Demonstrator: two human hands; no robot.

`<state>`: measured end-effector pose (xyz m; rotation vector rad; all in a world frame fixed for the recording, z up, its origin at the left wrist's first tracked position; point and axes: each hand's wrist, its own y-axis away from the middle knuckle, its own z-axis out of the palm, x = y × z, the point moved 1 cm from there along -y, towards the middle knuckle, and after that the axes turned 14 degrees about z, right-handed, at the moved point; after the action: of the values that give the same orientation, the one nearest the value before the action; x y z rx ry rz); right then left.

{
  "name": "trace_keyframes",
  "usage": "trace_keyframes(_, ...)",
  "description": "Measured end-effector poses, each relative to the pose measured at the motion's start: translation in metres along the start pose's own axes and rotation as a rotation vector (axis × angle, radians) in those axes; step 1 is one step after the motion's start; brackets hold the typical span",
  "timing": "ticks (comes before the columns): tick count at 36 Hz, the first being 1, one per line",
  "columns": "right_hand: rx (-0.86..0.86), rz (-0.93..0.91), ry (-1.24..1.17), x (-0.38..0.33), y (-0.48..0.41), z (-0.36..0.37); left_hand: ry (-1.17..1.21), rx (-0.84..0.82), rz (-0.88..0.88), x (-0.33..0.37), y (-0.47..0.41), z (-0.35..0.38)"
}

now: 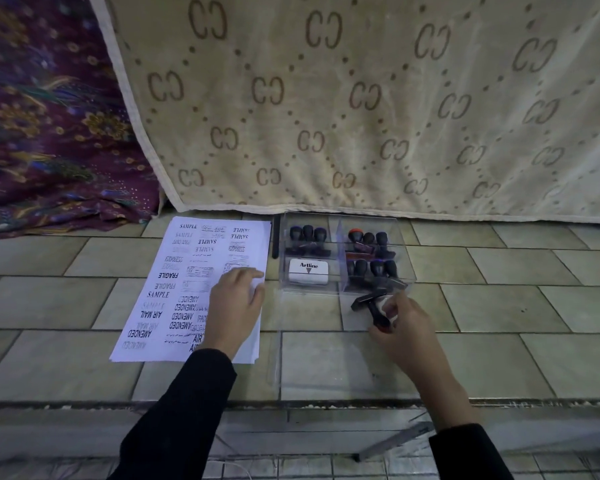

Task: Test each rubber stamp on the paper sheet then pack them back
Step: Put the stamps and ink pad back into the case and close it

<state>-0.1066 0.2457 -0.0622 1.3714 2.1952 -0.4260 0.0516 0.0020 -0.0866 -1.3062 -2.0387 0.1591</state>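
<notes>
Pressing paper sheet (174, 289) flat w/ left hand (234, 303), fingers straight, at 9 o'clock of clear box (340, 220). Gripping one rubber stamp (369, 303) by its handle w/ right hand (406, 330), fingers curled round it, stamp tilted, at 6 o'clock edge of box's right side. Judging by prints all over sheet: testing prob. near done. Other stamps (307, 237) upright in 3 compartments, ink pad (308, 270) in 4th. Left, est.: seat this one, shut lid (326, 362).

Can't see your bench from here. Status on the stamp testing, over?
Copy: left grip flat on paper sheet, open; right grip holding one stamp at near right corner of clear box; nothing in the way.
</notes>
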Motion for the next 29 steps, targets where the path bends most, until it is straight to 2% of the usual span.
trace_keyframes(4,-0.007,0.018,-0.006,0.003,0.004,0.005,-0.104,-0.075,0.005,-0.006,0.009,0.009)
trace_keyframes(9,-0.011,0.04,-0.016,0.001,0.005,0.004,-0.131,-0.077,0.014,-0.008,0.01,0.011)
trace_keyframes(14,0.078,-0.001,-0.092,-0.012,0.0,-0.01,-0.135,-0.061,0.018,-0.007,0.011,0.012)
trace_keyframes(21,0.166,-0.038,-0.269,-0.058,-0.04,-0.032,-0.135,-0.067,0.012,-0.006,0.01,0.011)
trace_keyframes(29,0.171,-0.132,-0.266,-0.114,-0.109,-0.013,-0.142,-0.084,-0.002,-0.004,0.01,0.01)
